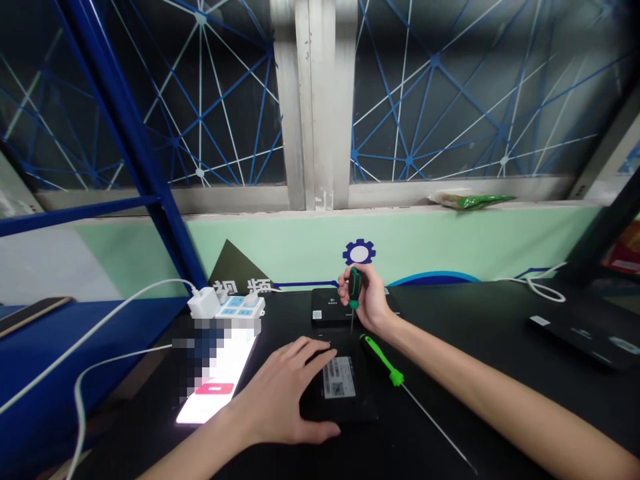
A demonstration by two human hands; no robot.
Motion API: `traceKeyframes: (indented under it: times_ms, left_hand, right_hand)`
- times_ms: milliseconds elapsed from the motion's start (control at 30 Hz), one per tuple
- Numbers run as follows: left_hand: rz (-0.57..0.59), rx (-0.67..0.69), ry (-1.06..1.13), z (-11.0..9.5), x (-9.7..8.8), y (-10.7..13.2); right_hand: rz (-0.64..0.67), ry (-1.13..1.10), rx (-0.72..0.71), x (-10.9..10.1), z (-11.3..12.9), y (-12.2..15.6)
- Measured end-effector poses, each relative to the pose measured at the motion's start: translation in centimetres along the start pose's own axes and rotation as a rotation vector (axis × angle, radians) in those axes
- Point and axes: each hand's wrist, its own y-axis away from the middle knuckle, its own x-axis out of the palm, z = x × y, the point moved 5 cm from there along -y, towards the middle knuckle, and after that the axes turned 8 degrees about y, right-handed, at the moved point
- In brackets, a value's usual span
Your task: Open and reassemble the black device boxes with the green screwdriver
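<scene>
Your right hand grips a dark-green screwdriver, pointed down toward the far edge of the labelled black device flat on the table; your left hand lies over it, fingers splayed. The casing looks whole; screwdriver work seems unfinished.

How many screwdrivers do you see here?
2: the dark green one, held tip-down in the right hand, and the lime one, lying on the table. Others may be hidden.
</scene>
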Motion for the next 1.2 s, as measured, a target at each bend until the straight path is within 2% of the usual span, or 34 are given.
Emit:
traceKeyframes:
  times_ms: [167,433,667,900,1200]
  left_hand:
    - [0.007,-0.047,0.023,0.3,0.2,0.0]
    - [0.023,-0.077,0.049,0.4,0.1,-0.2]
    - [0.024,-0.037,0.073,0.6,0.1,-0.4]
    - [-0.025,0.069,0.112,-0.3,-0.5,-0.7]
    - [-0.075,0.145,0.122,-0.4,-0.4,-0.4]
  right_hand:
    - [0.080,-0.022,0.060,0.5,-0.1,-0.2]
    - [-0.035,-0.069,0.014,-0.7,-1.6,-0.9]
    - [-0.094,-0.084,0.048,-1.5,-3.0,-1.9]
    - [-0.225,-0.112,0.128,-3.1,-3.8,-2.3]
    - [-0.259,-0.135,0.245,-3.4,-4.4,-2.4]
